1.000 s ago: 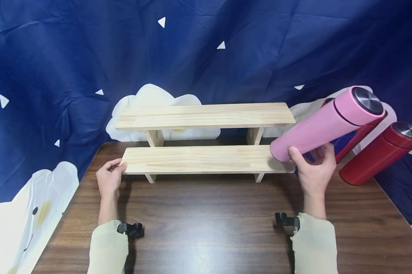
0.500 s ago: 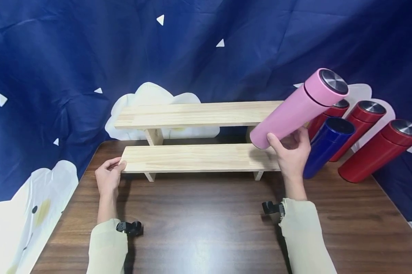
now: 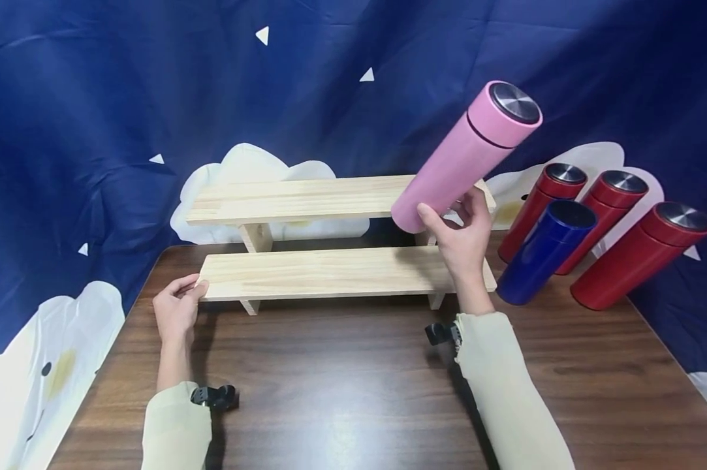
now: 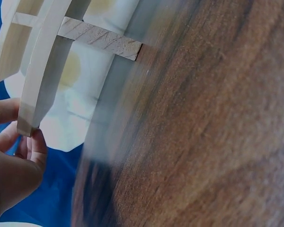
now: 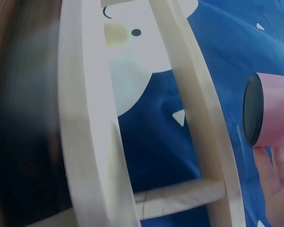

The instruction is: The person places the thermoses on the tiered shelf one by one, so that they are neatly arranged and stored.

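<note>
My right hand (image 3: 465,238) grips a pink thermos bottle (image 3: 455,160) near its base. The bottle leans to the right, its silver-topped lid uppermost, and overlaps the right part of the upper shelf board in the head view. Its dark base (image 5: 253,109) faces the shelf in the right wrist view. At the far left, my left hand (image 3: 177,308) pinches the end of the lower board of a two-tier wooden shelf (image 3: 329,273). The left wrist view has the thumb and fingers (image 4: 38,149) on either side of that board end (image 4: 28,118).
Right of the shelf stand a blue thermos (image 3: 544,254) and red thermoses (image 3: 641,258), grouped near the table's right edge. A brown wooden table (image 3: 329,372) lies under everything. Behind hangs a dark blue curtain (image 3: 306,85) with white cloud shapes.
My right hand has carried the pink thermos left and upward, from beside the red thermoses to over the shelf's right side. The blue thermos has come into full sight. My left hand keeps its grip.
</note>
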`<state>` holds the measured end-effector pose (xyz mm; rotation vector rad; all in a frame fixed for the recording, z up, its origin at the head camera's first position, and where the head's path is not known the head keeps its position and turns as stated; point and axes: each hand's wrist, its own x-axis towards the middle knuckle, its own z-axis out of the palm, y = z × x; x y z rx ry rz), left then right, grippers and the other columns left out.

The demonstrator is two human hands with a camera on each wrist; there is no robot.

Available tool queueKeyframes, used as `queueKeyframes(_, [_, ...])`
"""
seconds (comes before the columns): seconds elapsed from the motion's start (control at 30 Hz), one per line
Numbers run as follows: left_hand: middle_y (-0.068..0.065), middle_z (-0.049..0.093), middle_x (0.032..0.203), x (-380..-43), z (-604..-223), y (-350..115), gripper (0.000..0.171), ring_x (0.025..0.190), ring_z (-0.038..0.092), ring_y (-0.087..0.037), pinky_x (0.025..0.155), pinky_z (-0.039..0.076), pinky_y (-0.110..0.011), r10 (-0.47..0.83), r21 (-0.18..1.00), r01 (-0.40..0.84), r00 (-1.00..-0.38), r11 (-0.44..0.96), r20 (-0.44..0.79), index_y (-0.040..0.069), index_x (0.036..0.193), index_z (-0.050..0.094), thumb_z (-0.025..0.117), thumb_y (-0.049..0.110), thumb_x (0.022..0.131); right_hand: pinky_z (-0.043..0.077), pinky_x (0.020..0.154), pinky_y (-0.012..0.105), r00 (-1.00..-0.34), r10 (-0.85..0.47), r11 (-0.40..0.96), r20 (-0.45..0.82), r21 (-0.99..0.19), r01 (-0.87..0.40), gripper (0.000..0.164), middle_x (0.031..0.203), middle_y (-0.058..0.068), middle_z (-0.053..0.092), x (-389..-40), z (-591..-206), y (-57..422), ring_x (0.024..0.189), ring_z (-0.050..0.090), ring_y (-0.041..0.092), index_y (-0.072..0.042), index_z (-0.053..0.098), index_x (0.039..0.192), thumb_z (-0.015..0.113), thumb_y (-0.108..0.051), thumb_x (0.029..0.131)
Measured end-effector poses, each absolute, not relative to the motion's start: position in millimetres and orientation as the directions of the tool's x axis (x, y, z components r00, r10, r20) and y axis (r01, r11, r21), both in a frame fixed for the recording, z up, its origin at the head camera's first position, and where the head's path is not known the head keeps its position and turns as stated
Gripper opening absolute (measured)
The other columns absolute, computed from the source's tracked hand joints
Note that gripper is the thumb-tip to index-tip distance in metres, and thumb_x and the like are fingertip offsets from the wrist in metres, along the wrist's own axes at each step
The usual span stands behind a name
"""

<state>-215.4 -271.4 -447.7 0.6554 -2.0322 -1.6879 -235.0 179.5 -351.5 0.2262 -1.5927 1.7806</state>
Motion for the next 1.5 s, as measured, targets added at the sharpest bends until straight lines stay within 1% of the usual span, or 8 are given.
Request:
queueKeyframes(0.13, [0.013,0.064,0.077,-215.7,-447.0,-270.7,0.032,0.078,0.059,-0.005,0.067,0.047,-0.012,-0.605,0.987,-0.091,-0.796,0.13,0.007,-0.007,0.115,0.071,0.077,0.003,0.085,0.055,0.072,0.026,-0.723,0.36,0.056,0.589,-0.788,-0.614,0.054,0.107,0.002,0.068,-244.2,-345.5,168.9,0.096,0.065,0.019,-0.008,0.063,0.125,0.084,-0.003,0.075])
queueKeyframes(0.3, [0.014,0.064,0.076,-215.9,-448.4,-271.4,0.032,0.077,0.06,-0.003,0.067,0.048,-0.011,-0.598,0.989,-0.081,-0.801,0.125,0.01,-0.008,0.115,0.071,0.077,0.001,0.085,0.057,0.073,0.028,-0.731,0.319,0.07,0.603,-0.785,-0.616,0.06,0.109,-0.003,0.067,-256.3,-342.8,153.6,0.098,0.066,0.018,-0.001,0.06,0.131,0.084,-0.001,0.075])
queueKeyframes(0.37, [0.012,0.065,0.075,-215.5,-449.0,-272.0,0.032,0.076,0.06,-0.003,0.066,0.048,-0.01,-0.596,0.992,-0.068,-0.803,0.108,0.01,-0.009,0.115,0.071,0.077,0.0,0.085,0.059,0.076,0.034,-0.732,0.296,0.063,0.614,-0.777,-0.626,0.062,0.111,-0.003,0.067,-261.0,-342.0,146.4,0.1,0.066,0.02,-0.002,0.059,0.132,0.085,-0.003,0.076])
queueKeyframes(0.57, [0.011,0.065,0.075,-215.7,-448.7,-272.1,0.03,0.076,0.06,-0.005,0.065,0.048,-0.011,-0.598,0.996,-0.055,-0.801,0.076,0.001,-0.009,0.113,0.071,0.077,-0.003,0.084,0.059,0.079,0.044,-0.744,0.264,0.037,0.614,-0.777,-0.628,0.06,0.116,0.003,0.067,-271.2,-335.8,122.7,0.103,0.066,0.022,-0.002,0.06,0.131,0.087,-0.009,0.077])
queueKeyframes(0.9, [0.01,0.065,0.076,-217.0,-449.3,-272.4,0.03,0.077,0.06,-0.006,0.066,0.048,-0.012,-0.602,0.996,-0.057,-0.798,0.069,-0.004,-0.008,0.112,0.072,0.078,-0.002,0.083,0.057,0.084,0.045,-0.808,0.209,-0.001,0.551,-0.826,-0.563,0.063,0.123,0.013,0.065,-287.8,-328.2,89.2,0.106,0.063,0.029,-0.003,0.06,0.133,0.087,-0.007,0.076])
queueKeyframes(1.1, [0.012,0.065,0.078,-215.1,-448.6,-273.0,0.032,0.078,0.06,-0.005,0.066,0.048,-0.012,-0.59,0.993,-0.079,-0.807,0.089,-0.011,-0.006,0.115,0.072,0.078,0.001,0.085,0.057,0.085,0.037,-0.817,0.2,0.038,0.541,-0.838,-0.545,0.062,0.118,0.011,0.067,-297.0,-327.2,71.1,0.105,0.065,0.023,-0.006,0.063,0.131,0.09,-0.016,0.076])
queueKeyframes(1.27, [0.012,0.066,0.076,-210.4,-447.4,-275.3,0.031,0.078,0.06,-0.004,0.066,0.048,-0.01,-0.607,0.996,-0.069,-0.795,0.061,-0.018,-0.007,0.113,0.072,0.078,-0.001,0.083,0.056,0.088,0.033,-0.84,0.189,0.072,0.509,-0.86,-0.505,0.065,0.118,0.01,0.068,-298.8,-329.0,50.6,0.106,0.065,0.021,-0.007,0.062,0.133,0.09,-0.022,0.076])
queueKeyframes(1.5, [0.013,0.066,0.075,-212.7,-446.3,-273.8,0.03,0.077,0.06,-0.004,0.066,0.048,-0.01,-0.596,0.996,-0.065,-0.803,0.065,-0.013,-0.005,0.112,0.073,0.078,-0.001,0.083,0.054,0.09,0.032,-0.847,0.178,0.129,0.501,-0.865,-0.485,0.067,0.12,0.009,0.068,-309.4,-324.7,32.6,0.108,0.065,0.022,-0.007,0.061,0.134,0.09,-0.025,0.077])
